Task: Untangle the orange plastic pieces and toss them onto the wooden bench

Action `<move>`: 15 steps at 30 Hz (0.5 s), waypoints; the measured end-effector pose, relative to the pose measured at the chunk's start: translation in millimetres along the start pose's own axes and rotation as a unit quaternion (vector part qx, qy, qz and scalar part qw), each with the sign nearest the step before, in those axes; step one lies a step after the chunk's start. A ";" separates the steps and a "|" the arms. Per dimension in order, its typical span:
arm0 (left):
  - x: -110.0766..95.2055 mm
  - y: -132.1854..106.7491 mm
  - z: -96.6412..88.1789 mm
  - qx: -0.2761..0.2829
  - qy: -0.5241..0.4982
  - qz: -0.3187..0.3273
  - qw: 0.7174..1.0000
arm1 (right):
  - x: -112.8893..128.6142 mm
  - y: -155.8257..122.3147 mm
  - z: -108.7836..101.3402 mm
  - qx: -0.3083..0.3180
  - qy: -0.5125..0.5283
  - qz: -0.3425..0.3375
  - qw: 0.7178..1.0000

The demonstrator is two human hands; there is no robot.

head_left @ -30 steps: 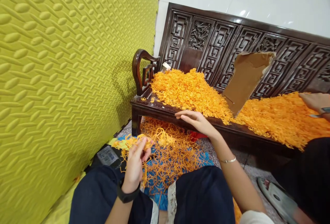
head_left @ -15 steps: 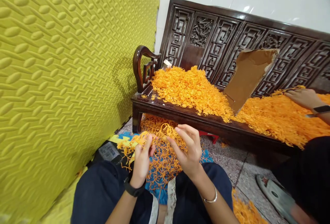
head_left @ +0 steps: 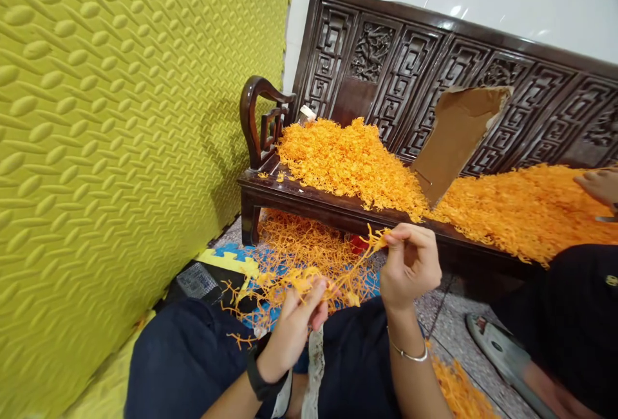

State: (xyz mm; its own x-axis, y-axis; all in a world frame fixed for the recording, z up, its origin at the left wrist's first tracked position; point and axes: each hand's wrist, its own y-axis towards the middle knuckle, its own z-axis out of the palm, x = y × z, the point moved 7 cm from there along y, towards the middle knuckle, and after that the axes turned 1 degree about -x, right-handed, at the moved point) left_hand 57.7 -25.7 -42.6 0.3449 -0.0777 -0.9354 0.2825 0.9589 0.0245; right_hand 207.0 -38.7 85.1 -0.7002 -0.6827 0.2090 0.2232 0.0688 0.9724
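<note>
Two-handed hold on some orange strands [head_left: 356,270] in front of the bench [head_left: 355,102]

Left hand [head_left: 304,309] pinches the tangled end just in front of the bench, thumb against fingers, probably as the anchor. Right hand [head_left: 411,266] pinches the other end, fingers curled in, nearer the bench's front edge, so the strands string out between them and should be easier to pick apart by eye.

Brown cardboard [head_left: 461,139] leans on the bench's backrest between a left pile [head_left: 347,161] and a right pile [head_left: 526,206], so I'd guess it's a divider. More strands lie in a loose heap [head_left: 309,237] under and in front of the bench, handy for grabbing. Co-worker's hand [head_left: 599,186] is by the right pile, can't tell its grip
</note>
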 end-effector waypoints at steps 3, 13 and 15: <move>-4.0 -2.6 9.0 0.012 -0.014 0.002 1.000 | 4.4 6.2 -4.0 -0.031 -0.001 0.001 1.000; 4.6 -16.4 18.7 0.036 -0.020 0.015 0.999 | 22.7 13.2 -19.1 -0.164 -0.024 0.043 0.985; 6.2 -17.8 19.4 0.038 -0.029 0.011 0.999 | 26.8 12.4 -18.8 -0.175 -0.028 0.034 0.984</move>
State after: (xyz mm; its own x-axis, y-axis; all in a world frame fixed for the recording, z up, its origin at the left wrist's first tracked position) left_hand 72.2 -48.5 -42.0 0.4017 -0.0742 -0.9128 0.3398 0.9377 0.0733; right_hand 203.8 -69.8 100.7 -0.7100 -0.6428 0.2875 0.4834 -0.1480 0.8628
